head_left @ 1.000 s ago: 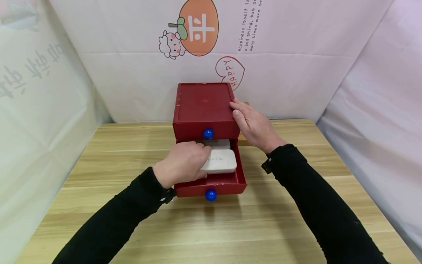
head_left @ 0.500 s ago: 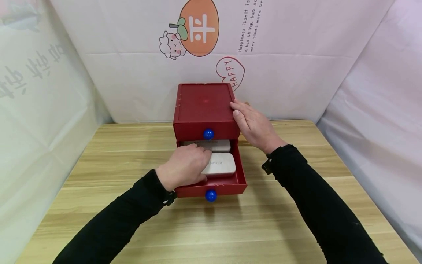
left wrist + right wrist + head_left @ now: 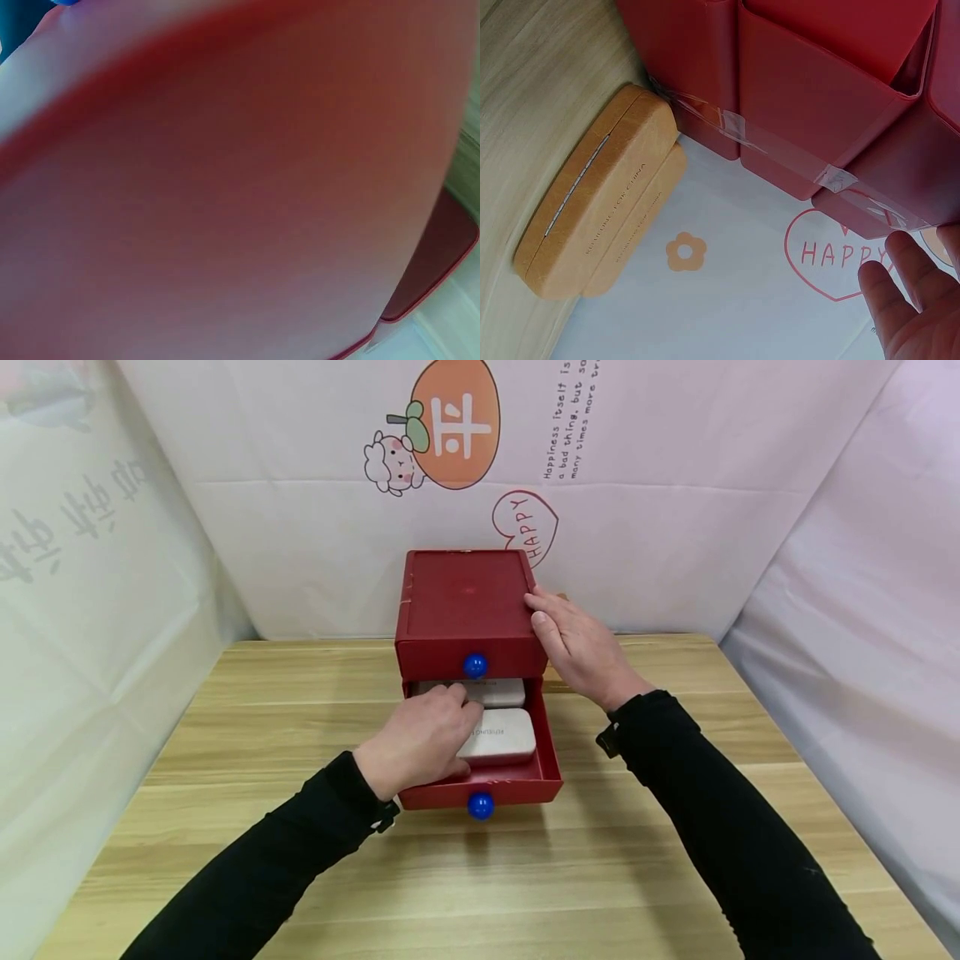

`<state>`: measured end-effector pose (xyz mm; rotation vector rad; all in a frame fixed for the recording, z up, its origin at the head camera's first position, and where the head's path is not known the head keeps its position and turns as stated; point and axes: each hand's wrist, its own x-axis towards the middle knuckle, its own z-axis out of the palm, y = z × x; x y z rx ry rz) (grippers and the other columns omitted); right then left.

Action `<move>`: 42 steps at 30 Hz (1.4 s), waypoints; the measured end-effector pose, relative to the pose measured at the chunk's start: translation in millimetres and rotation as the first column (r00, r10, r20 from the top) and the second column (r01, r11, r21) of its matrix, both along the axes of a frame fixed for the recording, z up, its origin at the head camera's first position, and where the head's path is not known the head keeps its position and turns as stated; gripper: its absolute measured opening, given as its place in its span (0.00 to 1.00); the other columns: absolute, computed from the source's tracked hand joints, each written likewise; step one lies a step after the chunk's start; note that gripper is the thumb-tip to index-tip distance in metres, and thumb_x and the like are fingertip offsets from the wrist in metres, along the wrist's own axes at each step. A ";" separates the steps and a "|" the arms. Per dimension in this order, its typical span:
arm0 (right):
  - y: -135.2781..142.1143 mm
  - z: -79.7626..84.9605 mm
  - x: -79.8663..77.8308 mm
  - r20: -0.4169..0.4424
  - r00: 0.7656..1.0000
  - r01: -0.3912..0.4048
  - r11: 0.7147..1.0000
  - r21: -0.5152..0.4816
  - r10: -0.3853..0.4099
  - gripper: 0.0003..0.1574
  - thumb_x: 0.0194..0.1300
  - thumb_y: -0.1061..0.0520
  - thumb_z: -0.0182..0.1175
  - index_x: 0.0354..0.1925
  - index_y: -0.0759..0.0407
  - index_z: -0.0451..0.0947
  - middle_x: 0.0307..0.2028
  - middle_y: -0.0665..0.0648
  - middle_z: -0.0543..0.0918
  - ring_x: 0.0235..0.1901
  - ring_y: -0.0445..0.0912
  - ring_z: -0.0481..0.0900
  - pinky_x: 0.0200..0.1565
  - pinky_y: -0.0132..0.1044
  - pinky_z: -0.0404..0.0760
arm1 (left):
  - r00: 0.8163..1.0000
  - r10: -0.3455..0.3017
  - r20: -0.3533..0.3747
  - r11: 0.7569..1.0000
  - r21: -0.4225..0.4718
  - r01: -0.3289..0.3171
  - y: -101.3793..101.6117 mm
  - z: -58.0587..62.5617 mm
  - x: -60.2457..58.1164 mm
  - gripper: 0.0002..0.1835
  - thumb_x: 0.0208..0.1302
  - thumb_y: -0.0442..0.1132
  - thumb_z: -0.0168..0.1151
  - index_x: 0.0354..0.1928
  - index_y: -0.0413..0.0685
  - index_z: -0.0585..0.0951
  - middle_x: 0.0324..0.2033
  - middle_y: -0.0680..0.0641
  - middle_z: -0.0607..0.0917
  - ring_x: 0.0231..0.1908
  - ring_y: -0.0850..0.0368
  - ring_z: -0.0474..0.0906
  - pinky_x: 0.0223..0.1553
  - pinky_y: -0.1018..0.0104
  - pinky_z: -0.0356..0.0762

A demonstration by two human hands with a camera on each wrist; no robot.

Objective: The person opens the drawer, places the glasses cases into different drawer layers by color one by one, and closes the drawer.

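Observation:
A red drawer unit stands on the table with its lower drawer pulled out. Inside, my left hand grips the left end of a white glasses case, thumb on the near side and fingers beyond it. A second white case lies behind, partly under the upper drawer. In the left wrist view the blurred hand fills most of the picture and hides the grip. My right hand rests with extended fingers against the unit's right top edge; its fingers show in the right wrist view.
Two tan glasses cases lie beside the unit, against the white backdrop, in the right wrist view. Blue round knobs stick out from the drawer fronts. The wooden table runs toward me.
The white glasses case in my left hand has come down lower into the drawer, and more of the case behind shows. My right hand has stayed in place.

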<state>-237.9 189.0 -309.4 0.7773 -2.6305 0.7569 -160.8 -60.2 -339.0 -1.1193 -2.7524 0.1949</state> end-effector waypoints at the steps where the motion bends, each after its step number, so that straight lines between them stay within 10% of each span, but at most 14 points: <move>1: 0.0 -0.1 -0.3 -0.001 1.000 0.000 1.000 0.000 0.000 0.38 0.75 0.35 0.33 0.74 0.49 0.61 0.75 0.50 0.59 0.73 0.46 0.53 0.71 0.50 0.57 | 1.000 -0.002 -0.012 1.000 0.002 0.002 -0.1 -0.3 -0.2 0.35 0.47 0.62 0.71 0.50 0.46 0.79 0.39 0.46 0.79 0.35 0.55 0.73 0.42 0.64 0.81; 42: -1.1 1.2 -0.3 0.004 1.000 0.007 1.000 0.007 -0.007 0.38 0.75 0.35 0.33 0.74 0.49 0.61 0.75 0.50 0.59 0.73 0.46 0.53 0.72 0.48 0.56 | 0.997 -0.005 -0.083 0.998 0.062 0.010 -4.5 -4.2 -0.5 0.37 0.45 0.62 0.73 0.52 0.45 0.78 0.39 0.44 0.79 0.36 0.52 0.74 0.43 0.61 0.81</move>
